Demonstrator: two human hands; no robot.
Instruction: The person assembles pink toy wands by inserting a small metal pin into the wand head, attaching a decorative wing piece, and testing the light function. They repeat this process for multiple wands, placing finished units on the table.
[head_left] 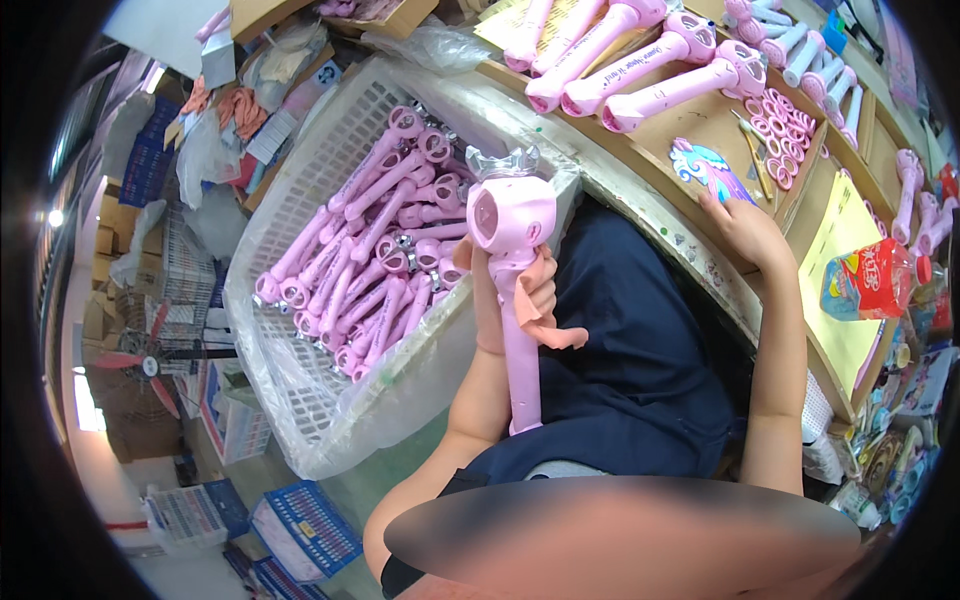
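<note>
My left hand (541, 287) is closed round the handle of a pink toy wand (521, 350), which stands upright over my lap. The wand has a hollow round head with an opening in its side and a silver crown (503, 162) on top. A peach-coloured cloth (535, 318) is bunched in the same hand and hangs against the handle. On the tray to the right, my right hand (745, 230) has its fingers closed at the lower edge of a flat blue, white and purple pony-shaped piece (712, 172). Its thumb is hidden.
A white plastic basket (300, 395) lined with clear film holds many pink crowned wands at left. Larger pink wand bodies (640, 75) lie along the wooden tray. Pink rings (780, 135), yellow paper (825, 275) and a red-labelled bottle (870, 280) are at right. Printed boxes (305, 530) stand lower left.
</note>
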